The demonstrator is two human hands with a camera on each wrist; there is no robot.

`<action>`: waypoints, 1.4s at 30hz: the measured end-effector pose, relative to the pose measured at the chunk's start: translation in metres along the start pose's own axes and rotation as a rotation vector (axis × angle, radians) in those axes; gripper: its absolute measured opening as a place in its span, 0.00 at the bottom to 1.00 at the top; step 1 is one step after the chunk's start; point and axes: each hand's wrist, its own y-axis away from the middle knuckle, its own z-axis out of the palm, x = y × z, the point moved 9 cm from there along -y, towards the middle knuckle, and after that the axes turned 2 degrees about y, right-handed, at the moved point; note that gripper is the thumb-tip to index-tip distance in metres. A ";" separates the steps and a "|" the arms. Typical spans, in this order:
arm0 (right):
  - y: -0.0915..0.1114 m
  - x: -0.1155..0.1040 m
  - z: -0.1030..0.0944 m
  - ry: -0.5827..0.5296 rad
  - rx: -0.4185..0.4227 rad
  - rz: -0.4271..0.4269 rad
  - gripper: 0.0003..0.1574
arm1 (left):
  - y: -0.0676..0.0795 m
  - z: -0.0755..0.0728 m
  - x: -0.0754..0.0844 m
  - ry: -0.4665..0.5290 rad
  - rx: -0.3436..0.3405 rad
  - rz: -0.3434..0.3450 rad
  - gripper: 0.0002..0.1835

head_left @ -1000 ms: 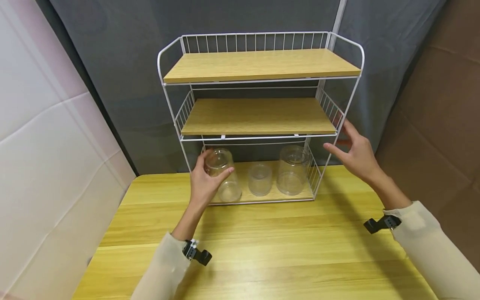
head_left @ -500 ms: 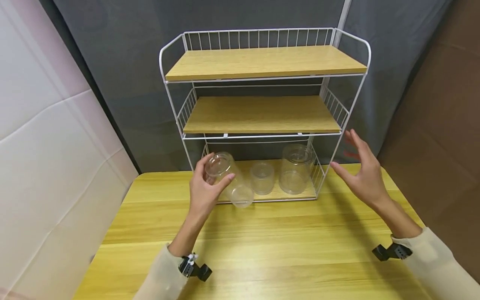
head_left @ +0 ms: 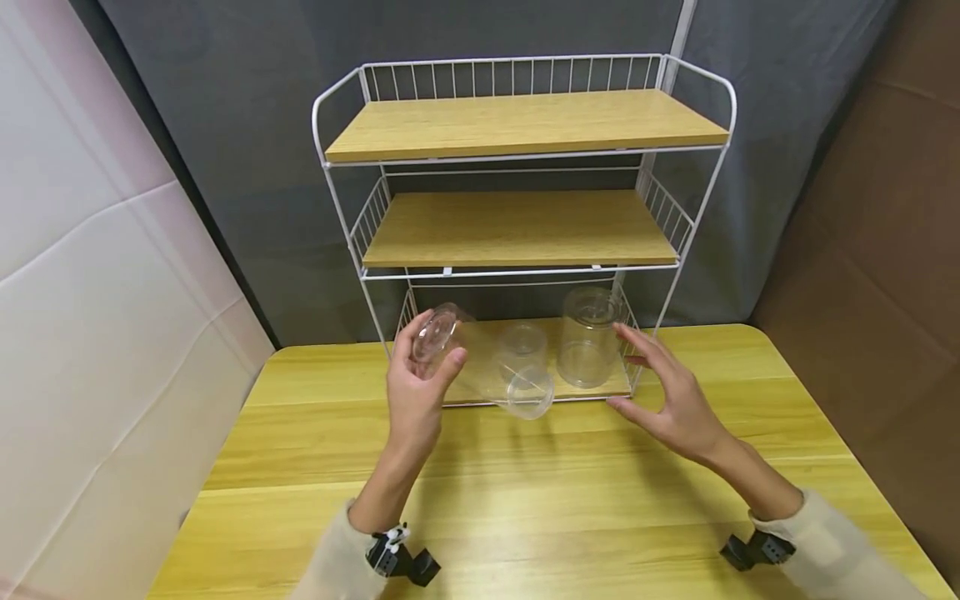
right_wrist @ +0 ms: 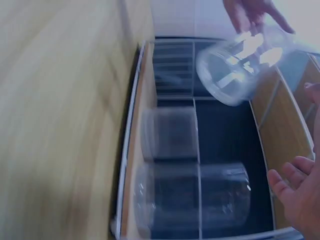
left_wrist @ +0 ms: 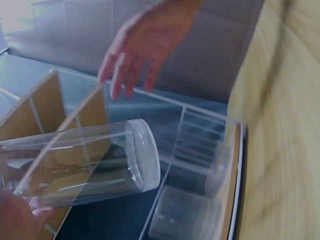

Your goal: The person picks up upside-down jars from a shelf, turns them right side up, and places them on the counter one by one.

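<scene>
Transparent jar [left_wrist: 95, 162] sits clamped in left hand [head_left: 415, 392]; wood-grain table [head_left: 570, 508] below the grip, gray backdrop [head_left: 255, 167] behind. Jar now tilts further; right hand [head_left: 675, 408], fingers apart, is closer.

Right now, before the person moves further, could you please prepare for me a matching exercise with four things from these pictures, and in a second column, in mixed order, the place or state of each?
Things:
1. tilted jar
2. small standing jar
3. tall standing jar
4. right hand

Places and states (as the head view shows):
A. at the right end of the bottom shelf
B. holding nothing, fingers apart
C. in the left hand
D. on the bottom shelf, left of another standing jar

Right pairs: 1-C, 2-D, 3-A, 4-B
</scene>
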 end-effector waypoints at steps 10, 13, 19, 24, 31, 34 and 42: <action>0.001 -0.002 0.046 -0.382 -0.082 0.117 0.63 | 0.007 0.024 0.001 0.341 -0.019 0.013 0.41; 0.001 -0.002 0.054 -0.449 -0.078 0.134 0.62 | 0.008 0.027 0.001 0.375 -0.004 0.021 0.41; 0.003 -0.001 0.063 -0.627 -0.028 0.164 0.57 | 0.010 0.034 -0.002 0.431 0.009 0.021 0.39; 0.005 -0.001 0.063 -0.722 0.018 0.177 0.53 | 0.012 0.036 -0.009 0.447 -0.007 0.002 0.43; 0.006 0.000 0.045 -0.757 0.099 0.142 0.51 | 0.017 0.034 -0.019 0.418 -0.088 -0.064 0.35; 0.005 0.000 0.034 -0.763 0.134 0.124 0.51 | 0.018 0.032 -0.024 0.365 -0.125 -0.103 0.35; -0.003 -0.003 0.008 -0.736 0.186 0.078 0.48 | 0.017 0.025 -0.028 0.085 -0.187 -0.108 0.37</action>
